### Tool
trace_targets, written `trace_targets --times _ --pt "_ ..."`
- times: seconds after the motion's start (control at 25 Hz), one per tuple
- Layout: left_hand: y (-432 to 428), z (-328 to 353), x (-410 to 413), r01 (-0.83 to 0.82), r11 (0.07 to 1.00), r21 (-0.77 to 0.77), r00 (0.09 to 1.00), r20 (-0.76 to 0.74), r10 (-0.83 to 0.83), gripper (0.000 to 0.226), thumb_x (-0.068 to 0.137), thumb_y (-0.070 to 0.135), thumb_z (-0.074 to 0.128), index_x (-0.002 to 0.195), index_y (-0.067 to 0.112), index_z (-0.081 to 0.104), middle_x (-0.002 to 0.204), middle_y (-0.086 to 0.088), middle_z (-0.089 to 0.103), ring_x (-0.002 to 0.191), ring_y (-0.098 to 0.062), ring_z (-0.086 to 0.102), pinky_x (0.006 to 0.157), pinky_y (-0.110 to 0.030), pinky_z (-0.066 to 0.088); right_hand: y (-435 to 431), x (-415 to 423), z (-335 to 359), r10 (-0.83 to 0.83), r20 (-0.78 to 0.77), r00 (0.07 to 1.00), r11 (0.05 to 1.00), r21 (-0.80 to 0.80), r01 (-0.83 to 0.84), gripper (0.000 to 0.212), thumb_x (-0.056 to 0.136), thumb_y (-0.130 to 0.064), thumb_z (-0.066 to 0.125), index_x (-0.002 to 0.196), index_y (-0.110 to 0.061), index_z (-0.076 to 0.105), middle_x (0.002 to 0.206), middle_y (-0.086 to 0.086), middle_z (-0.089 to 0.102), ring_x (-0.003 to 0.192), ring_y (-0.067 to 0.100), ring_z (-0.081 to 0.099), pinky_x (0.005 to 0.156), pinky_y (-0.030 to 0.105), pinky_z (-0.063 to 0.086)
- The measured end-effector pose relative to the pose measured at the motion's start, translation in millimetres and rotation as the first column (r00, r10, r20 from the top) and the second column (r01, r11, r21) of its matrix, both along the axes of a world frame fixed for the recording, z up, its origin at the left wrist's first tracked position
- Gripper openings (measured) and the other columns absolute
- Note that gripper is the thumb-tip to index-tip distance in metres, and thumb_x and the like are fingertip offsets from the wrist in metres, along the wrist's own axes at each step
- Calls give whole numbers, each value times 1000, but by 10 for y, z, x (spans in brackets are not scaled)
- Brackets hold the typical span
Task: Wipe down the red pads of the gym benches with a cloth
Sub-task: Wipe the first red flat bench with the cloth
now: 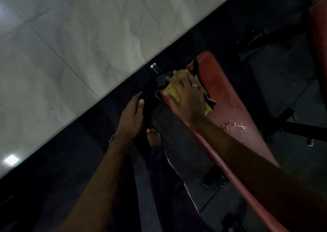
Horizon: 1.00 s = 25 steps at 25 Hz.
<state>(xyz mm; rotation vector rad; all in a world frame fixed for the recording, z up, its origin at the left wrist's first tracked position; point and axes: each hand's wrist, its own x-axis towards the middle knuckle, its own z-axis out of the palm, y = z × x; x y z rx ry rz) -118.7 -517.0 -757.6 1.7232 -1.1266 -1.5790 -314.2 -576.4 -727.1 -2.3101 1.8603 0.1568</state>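
One cloth [172, 92] pressed on red pad [226, 90] (wet).

The right hand [187, 93] lies on the cloth [173, 92] at the pad's [228, 90] end; the left hand [131, 111] is just left of it, over the mat [104, 113]; the tiled floor [88, 37] lies farther left, a second pad [318, 37] far right

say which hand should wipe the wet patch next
Right: the right hand presses the yellow cloth on the red pad near the droplets; the left hand is off the pad.
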Motion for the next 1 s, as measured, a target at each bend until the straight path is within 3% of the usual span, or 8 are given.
trace_targets --times 0.12,0.2,0.32,0.44,0.56,0.76,0.88,1.0 --pt "-62 71 25 -1 1000 -6 1000 -7 1 41 108 29 40 146 17 49 143 1 53 131 -9 48 109 -24 35 239 -356 33 183 29 983 979 87 -184 58 96 -46 53 151 -28 42 160 3 36 150 30 28 118 52 28" --pt "-128 150 -65 96 995 -18 995 -21 -96 43 108 31 40 148 19 45 146 9 47 132 -3 41 110 -19 30 -87 -670 -11 -68 31 997 997 41 66 62 95 -46 47 150 -20 43 159 9 38 147 33 32 115 55 32" --pt "-310 165 -326 245 967 -65 968 -41 -248 48 108 34 38 153 17 37 152 6 40 138 -4 35 111 -12 23 -273 -834 11 -594 137 793 802 21 597 71 94 -61 34 153 -21 39 163 6 32 150 29 26 119 52 26" --pt "-526 43 -572 320 944 -85 947 26 -319 57 105 43 31 153 13 36 154 -10 42 141 -24 39 121 -40 26 365 -525 46 -342 79 936 939 52 339 64 100 -58 38 154 -24 36 164 6 27 153 29 21 120 50 24" --pt "-654 -33 -643 406 914 -13 899 183 -397 60 102 51 25 155 23 31 157 -5 39 142 -33 33 119 -48 21 480 -987 26 -11 63 998 997 80 6 60 101 -54 43 153 -24 36 162 8 32 150 32 27 117 55 31" --pt "-633 -70 -635 458 884 -93 878 203 -434 56 106 42 30 158 22 24 159 -6 35 143 -29 35 118 -50 28 -44 -1241 -36 -642 90 761 765 15 644 69 98 -58 40 154 -19 36 163 7 30 150 29 27 118 51 28" --pt "-642 -56 -757 394 914 -98 908 194 -371 61 101 34 31 157 9 26 158 -14 35 144 -30 36 119 -44 28 578 -922 9 -326 62 943 944 69 322 67 100 -57 40 157 -24 30 166 4 23 153 29 20 121 49 24" --pt "-729 3 -934 441 886 -141 879 267 -395 67 95 31 30 158 11 20 158 -17 32 143 -33 36 118 -49 29 638 -1234 60 -169 86 982 979 128 157 66 99 -55 44 158 -32 25 167 0 21 154 25 17 118 54 28"
